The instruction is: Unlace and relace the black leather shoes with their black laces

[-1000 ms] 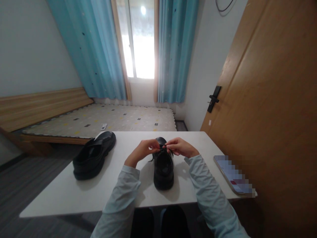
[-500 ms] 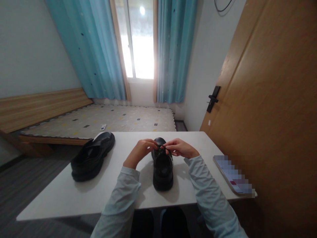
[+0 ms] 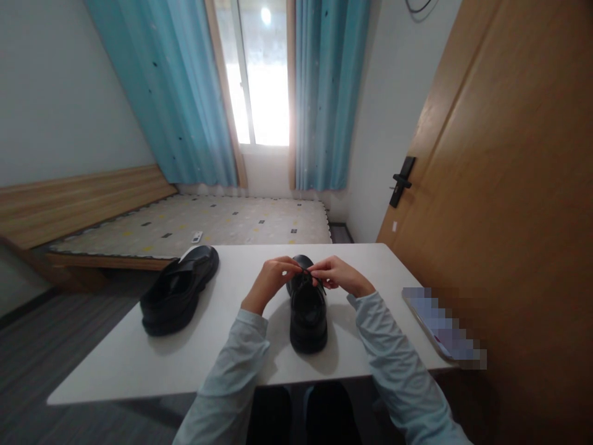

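A black lace-up shoe (image 3: 308,318) stands upright on the white table (image 3: 231,364), its heel towards me and its toe pointing away. Over the front of it, my left hand (image 3: 274,276) pinches the black shoelace (image 3: 304,271) from the left side. From the right, my right hand (image 3: 340,275) pinches the lace too, fingertips almost meeting those of the left. A loose lace end hangs down the shoe's right side. How the lace is looped between the fingers is too small to make out.
A second black shoe (image 3: 178,293) rests at the table's left edge. On the right edge lies a flat device with a blurred screen (image 3: 440,324). Behind the table is a bed (image 3: 241,222); a wooden door (image 3: 500,204) stands close on the right.
My left hand has moved slightly right, its fingertips closer to those of my right hand over the lace. The whole view has shifted a little.
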Demonstrator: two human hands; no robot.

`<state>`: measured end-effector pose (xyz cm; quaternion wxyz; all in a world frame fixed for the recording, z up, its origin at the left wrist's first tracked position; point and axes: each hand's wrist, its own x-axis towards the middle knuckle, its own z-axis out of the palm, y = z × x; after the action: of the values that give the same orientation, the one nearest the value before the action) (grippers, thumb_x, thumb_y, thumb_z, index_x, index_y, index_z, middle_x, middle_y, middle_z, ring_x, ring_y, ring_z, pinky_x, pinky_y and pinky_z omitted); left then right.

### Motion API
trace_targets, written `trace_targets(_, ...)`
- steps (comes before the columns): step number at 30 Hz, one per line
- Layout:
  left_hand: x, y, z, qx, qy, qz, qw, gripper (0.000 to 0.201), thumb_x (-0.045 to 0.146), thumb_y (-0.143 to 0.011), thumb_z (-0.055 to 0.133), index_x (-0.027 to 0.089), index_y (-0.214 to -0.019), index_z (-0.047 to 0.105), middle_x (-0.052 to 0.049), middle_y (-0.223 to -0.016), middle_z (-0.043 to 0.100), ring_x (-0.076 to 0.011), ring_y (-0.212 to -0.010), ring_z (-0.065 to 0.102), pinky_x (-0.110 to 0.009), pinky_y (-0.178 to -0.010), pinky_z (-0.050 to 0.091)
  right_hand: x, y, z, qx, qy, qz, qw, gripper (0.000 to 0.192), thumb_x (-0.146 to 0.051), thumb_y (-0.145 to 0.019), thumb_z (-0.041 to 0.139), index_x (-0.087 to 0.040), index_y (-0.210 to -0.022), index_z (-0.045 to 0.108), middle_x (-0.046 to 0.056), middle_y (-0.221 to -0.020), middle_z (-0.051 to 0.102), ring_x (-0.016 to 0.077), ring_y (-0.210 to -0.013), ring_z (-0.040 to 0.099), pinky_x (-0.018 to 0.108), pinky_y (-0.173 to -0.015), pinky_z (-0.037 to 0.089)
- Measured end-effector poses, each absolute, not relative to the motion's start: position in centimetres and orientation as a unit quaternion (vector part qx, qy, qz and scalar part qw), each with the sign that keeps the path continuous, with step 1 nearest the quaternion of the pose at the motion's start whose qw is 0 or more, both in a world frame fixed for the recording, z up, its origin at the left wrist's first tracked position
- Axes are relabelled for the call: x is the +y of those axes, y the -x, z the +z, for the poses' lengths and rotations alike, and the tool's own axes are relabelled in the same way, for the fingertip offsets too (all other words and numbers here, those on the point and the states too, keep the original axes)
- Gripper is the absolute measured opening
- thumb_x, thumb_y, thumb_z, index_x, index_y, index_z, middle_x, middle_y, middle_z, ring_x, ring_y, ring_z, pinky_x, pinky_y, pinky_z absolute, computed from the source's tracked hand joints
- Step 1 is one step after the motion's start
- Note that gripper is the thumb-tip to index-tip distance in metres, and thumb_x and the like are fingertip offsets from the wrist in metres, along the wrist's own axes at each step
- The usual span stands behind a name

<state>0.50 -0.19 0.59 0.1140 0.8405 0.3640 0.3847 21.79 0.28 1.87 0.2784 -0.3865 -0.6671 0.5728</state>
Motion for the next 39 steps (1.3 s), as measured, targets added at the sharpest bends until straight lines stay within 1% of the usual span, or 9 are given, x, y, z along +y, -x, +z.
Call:
trace_targets(3, -0.5, -0.8, 0.6, 0.387, -0.819, 0.403, 0.129, 0.011, 0.018, -0.078, 0.065, 0.023, -0.08, 0.074, -0.003, -0.087, 0.072, -0.0159, -0.079, 0.066, -0.027, -0.075, 0.05, -0.3, -21.5, 1.7, -0.678, 0.408, 0.536, 0.293, 0.037, -0.034, -0.072, 0.064, -0.01, -0.1, 0.07, 0.001, -0.061, 0.064, 0.0032, -0.037, 0.039, 0.018, -0.036, 0.023)
trace_targets(6, -1.1, -1.2, 0.7, 0.411, -0.802, 0.41, 0.138, 0.008, 0.02, -0.076, 0.067, 0.022, -0.079, 0.074, -0.003, -0.086, 0.073, -0.0159, -0.077, 0.066, -0.027, -0.073, 0.05, -1.1, -21.2, 1.4, -0.706, 0.431, 0.465, 0.314, 0.032, -0.03, -0.076, 0.059, -0.011, -0.098, 0.072, 0.0, -0.056, 0.063, 0.0048, -0.037, 0.039, 0.019, -0.039, 0.028)
trace_targets(10, -1.7, -1.7, 0.8, 0.434, -0.772, 0.43, 0.174, 0.005, 0.02, -0.071, 0.071, 0.021, -0.075, 0.074, -0.003, -0.083, 0.072, -0.0158, -0.075, 0.066, -0.026, -0.072, 0.051, -2.5, -20.6, 1.0, -0.733, 0.46, 0.352, 0.357, 0.03, -0.026, -0.079, 0.054, -0.014, -0.099, 0.073, 0.002, -0.059, 0.066, 0.0117, -0.05, 0.053, 0.022, -0.049, 0.039)
trace_targets(14, -1.8, -2.0, 0.5, 0.45, -0.732, 0.441, 0.258, 0.005, 0.02, -0.067, 0.072, 0.019, -0.073, 0.074, -0.004, -0.08, 0.072, -0.0165, -0.073, 0.066, -0.026, -0.069, 0.051, -3.5, -20.0, 0.8, -0.753, 0.478, 0.274, 0.359, 0.03, -0.024, -0.082, 0.052, -0.017, -0.104, 0.071, 0.007, -0.074, 0.072, 0.0187, -0.065, 0.062, 0.029, -0.063, 0.046)
trace_targets(18, -1.4, -2.0, 0.0, 0.447, -0.692, 0.445, 0.353, 0.008, 0.021, -0.066, 0.072, 0.015, -0.07, 0.072, -0.005, -0.076, 0.071, -0.0166, -0.069, 0.065, -0.026, -0.064, 0.05, -4.1, -19.6, 0.9, -0.772, 0.469, 0.223, 0.365, 0.03, -0.024, -0.084, 0.052, -0.019, -0.108, 0.069, 0.01, -0.095, 0.073, 0.0225, -0.078, 0.065, 0.033, -0.074, 0.047)
trace_targets(21, -1.1, -1.8, -0.3, 0.437, -0.676, 0.452, 0.384, 0.013, 0.025, -0.063, 0.073, 0.012, -0.067, 0.071, -0.006, -0.075, 0.07, -0.017, -0.07, 0.064, -0.026, -0.065, 0.049, -4.2, -19.5, 0.9, -0.784, 0.465, 0.199, 0.361, 0.029, -0.025, -0.085, 0.053, -0.02, -0.109, 0.069, 0.01, -0.1, 0.072, 0.0232, -0.084, 0.065, 0.033, -0.078, 0.047)
trace_targets(27, -1.1, -1.8, -0.7, 0.417, -0.646, 0.477, 0.426, 0.02, 0.029, -0.062, 0.074, 0.01, -0.068, 0.071, -0.007, -0.076, 0.068, -0.0168, -0.071, 0.062, -0.028, -0.067, 0.048, -4.7, -19.0, 0.9, -0.811, 0.482, 0.114, 0.312, 0.029, -0.024, -0.088, 0.051, -0.021, -0.113, 0.066, 0.01, -0.1, 0.07, 0.0218, -0.088, 0.064, 0.03, -0.078, 0.045)
trace_targets(33, -1.2, -2.1, -1.0, 0.413, -0.599, 0.481, 0.489, 0.025, 0.031, -0.057, 0.076, 0.009, -0.068, 0.069, -0.005, -0.072, 0.067, -0.0141, -0.066, 0.059, -0.025, -0.064, 0.045, -5.7, -18.4, 1.3, -0.822, 0.516, 0.018, 0.241, 0.033, -0.029, -0.094, 0.041, -0.022, -0.12, 0.06, 0.008, -0.093, 0.069, 0.0189, -0.08, 0.064, 0.026, -0.068, 0.043)
trace_targets(39, -1.2, -2.1, -0.9, 0.404, -0.59, 0.474, 0.514, 0.026, 0.032, -0.056, 0.077, 0.009, -0.064, 0.068, -0.003, -0.064, 0.064, -0.0118, -0.061, 0.055, -0.024, -0.061, 0.041, -6.0, -18.6, 1.7, -0.822, 0.53, -0.011, 0.21, 0.031, -0.032, -0.094, 0.041, -0.029, -0.12, 0.059, 0.004, -0.094, 0.069, 0.0173, -0.08, 0.064, 0.024, -0.065, 0.042)
